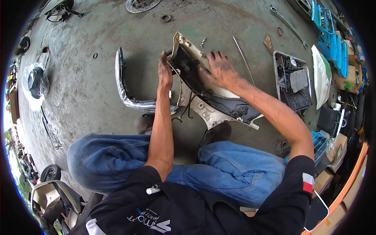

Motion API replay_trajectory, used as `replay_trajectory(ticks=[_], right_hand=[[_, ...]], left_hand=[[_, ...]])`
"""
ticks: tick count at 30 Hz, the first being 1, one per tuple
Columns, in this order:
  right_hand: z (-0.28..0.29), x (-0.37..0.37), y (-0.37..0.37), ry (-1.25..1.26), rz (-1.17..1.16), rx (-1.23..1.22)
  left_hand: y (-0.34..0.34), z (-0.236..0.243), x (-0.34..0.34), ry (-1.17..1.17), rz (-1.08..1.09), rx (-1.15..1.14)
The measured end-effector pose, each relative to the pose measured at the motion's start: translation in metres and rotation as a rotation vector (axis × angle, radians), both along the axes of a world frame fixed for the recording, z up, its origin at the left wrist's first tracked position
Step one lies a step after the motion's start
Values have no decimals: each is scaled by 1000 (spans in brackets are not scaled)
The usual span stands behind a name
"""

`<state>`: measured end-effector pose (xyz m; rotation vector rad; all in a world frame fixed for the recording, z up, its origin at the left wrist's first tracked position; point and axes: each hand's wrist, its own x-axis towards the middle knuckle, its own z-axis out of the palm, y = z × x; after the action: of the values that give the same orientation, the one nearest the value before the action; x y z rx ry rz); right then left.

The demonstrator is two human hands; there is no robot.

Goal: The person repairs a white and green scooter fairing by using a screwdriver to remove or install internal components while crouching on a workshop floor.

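A motorcycle body panel (207,113), cream with a black inner part, lies on the floor before me with its hollow side up. My left hand (165,74) is upright along the panel's left edge, seen edge-on, its fingers stretched out and the palm side against the panel. Over the right edge is my right hand (221,69), fingers spread, with nothing in it; whether it touches the panel I cannot tell. Dark cables (189,103) hang from the panel's near side. Left of it, a curved trim piece in shiny wrapping (121,88) reaches to the panel.
Several small bolts (203,42) lie beyond the panel, and a thin metal rod (243,56) lies to its right. Farther right are a metal tray (275,64) of dark parts, a white-green panel (321,78) and a long wrench (288,25). A plastic-wrapped part (36,84) sits far left.
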<state>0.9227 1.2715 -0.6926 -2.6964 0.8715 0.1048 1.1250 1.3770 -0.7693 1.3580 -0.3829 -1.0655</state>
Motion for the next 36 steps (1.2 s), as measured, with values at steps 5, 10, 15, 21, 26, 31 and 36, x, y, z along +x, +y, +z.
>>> replay_trajectory(ticks=[5,10,15,21,26,31,36], right_hand=[[70,-19,77,504,293,548],[106,-1,47,561,401,508],[100,-11,38,99,496,-8],[112,-2,16,53,379,-89],[125,16,-24,-26,-194,501],[48,3,-38,-298,-313,790],[24,11,-23,-536,-382,968]], left_hand=[[11,-3,9,-97,218,169],[4,60,10,-168,100,503],[17,67,56,-48,11,504],[17,74,64,35,1,546],[10,86,49,151,48,222],[1,125,16,-119,-64,235],[0,134,12,-315,-196,353]])
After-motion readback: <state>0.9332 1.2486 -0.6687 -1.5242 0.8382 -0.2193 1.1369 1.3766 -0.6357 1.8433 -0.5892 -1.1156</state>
